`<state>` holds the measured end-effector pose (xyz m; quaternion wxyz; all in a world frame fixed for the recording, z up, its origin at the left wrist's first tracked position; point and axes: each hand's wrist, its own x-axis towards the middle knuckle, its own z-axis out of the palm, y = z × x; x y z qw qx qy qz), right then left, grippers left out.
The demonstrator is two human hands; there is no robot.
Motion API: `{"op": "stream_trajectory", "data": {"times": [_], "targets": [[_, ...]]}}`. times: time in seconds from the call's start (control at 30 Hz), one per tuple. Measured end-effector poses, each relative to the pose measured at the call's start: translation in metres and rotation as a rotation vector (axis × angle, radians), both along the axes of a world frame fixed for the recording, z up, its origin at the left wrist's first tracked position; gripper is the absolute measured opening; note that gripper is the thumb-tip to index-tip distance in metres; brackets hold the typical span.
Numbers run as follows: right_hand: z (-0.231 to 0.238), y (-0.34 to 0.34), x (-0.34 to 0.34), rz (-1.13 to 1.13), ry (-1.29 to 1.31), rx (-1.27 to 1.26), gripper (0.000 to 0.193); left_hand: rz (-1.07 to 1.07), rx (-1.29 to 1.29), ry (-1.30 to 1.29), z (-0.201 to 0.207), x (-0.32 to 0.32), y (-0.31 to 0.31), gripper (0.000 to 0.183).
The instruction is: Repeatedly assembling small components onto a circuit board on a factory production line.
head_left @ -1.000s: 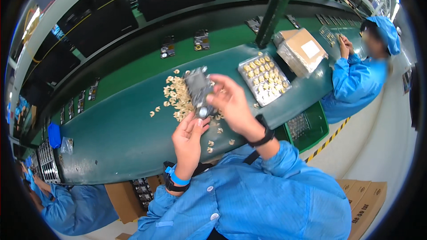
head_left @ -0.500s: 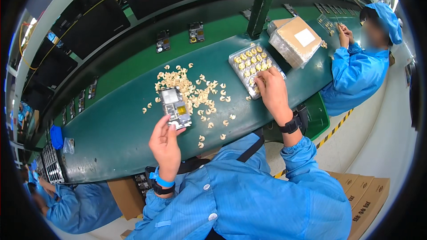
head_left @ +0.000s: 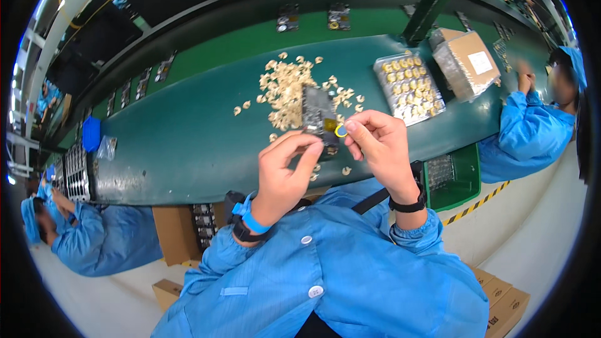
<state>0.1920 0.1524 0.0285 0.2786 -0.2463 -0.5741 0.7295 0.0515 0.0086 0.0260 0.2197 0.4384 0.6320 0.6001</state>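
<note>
Blue-banded left hand (head_left: 282, 172), fingers (head_left: 292, 143) bent

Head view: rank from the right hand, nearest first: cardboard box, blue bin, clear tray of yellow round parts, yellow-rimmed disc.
From the right hand:
1. Yellow-rimmed disc: held in its pinch
2. Clear tray of yellow round parts: beyond it, slightly right
3. Cardboard box: farther back, right
4. Blue bin: far over to the left

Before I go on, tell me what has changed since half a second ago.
The right hand has moved left from the clear tray to the circuit board, now pinching a small yellow-rimmed disc. The left hand still holds the board; the cream pieces remain piled on the table.
</note>
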Motion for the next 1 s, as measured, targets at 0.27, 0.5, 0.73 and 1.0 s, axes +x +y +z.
{"op": "stream_trajectory", "data": {"times": [0.27,0.5,0.73,1.0], "targets": [[-0.002,-0.033,-0.021,-0.051,0.086,0.263,0.009,0.067,0.117,-0.103,-0.005,-0.001,-0.008,0.01],[-0.003,-0.032,-0.019,0.034,0.023,0.464,0.007,0.118,0.182,-0.165,-0.013,-0.004,-0.013,0.009],[-0.007,-0.038,-0.022,-0.116,0.088,0.439,0.013,0.137,0.211,-0.24,-0.01,0.004,-0.014,0.01],[0.001,-0.03,-0.019,-0.005,-0.003,0.673,0.019,0.157,0.193,0.021,-0.015,-0.009,-0.016,0.012]]}}
